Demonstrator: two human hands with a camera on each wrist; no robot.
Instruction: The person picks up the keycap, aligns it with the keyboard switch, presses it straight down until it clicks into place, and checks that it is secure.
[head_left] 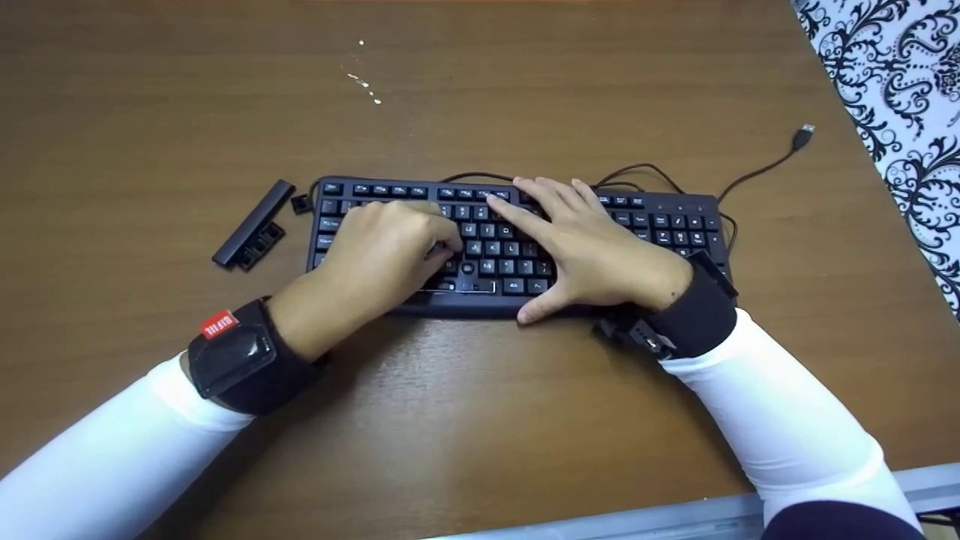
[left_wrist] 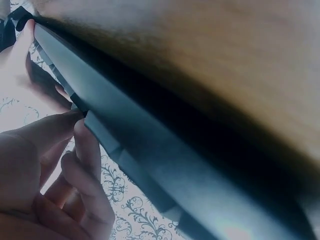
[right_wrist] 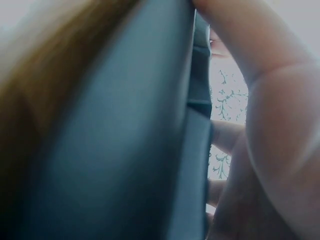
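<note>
A black computer keyboard [head_left: 465, 304] lies flat on the wooden table, its front edge facing me. Over its left half my left hand [head_left: 386, 240] has curled fingers, with thumb and index finger pinching at a keycap among the lower rows. The left wrist view shows those fingertips at the keys, but the keycap itself is mostly hidden. Beside them a bare key socket [head_left: 468, 268] shows. My right hand [head_left: 589, 247] rests spread across the keyboard, fingers straight toward the back edge and thumb at the front edge.
Left of the keyboard lie a long black bar [head_left: 255, 223], loose black keycaps [head_left: 260, 246] and another small keycap [head_left: 301, 203]. A cable runs behind the keyboard to a USB plug [head_left: 803, 137] at right. Patterned black-and-white cloth [head_left: 900, 112] borders the table [head_left: 480, 412].
</note>
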